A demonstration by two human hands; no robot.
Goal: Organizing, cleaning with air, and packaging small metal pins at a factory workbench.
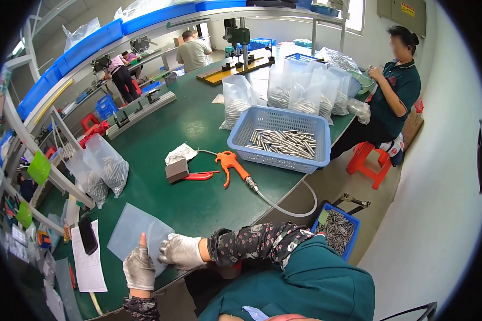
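Observation:
A flat, translucent plastic bag (127, 231) lies near the table's front left edge. My left hand (139, 267), in a pale glove with one bare digit pointing up, is over the bag's near edge. Its other fingers look partly bent, and nothing shows in them. From the right my right hand (181, 252), also gloved, reaches in with its fingers curled onto the bag's right edge. What lies under those fingertips is hidden.
Beyond are an orange air blow gun (232, 165) with hose, a brown block (177, 171) and a blue basket (278, 114) of metal pins. Pin-filled bags (108, 168) stand left, near a phone (88, 235). A blue crate (353, 243) is on the floor; a co-worker (396, 88) sits right.

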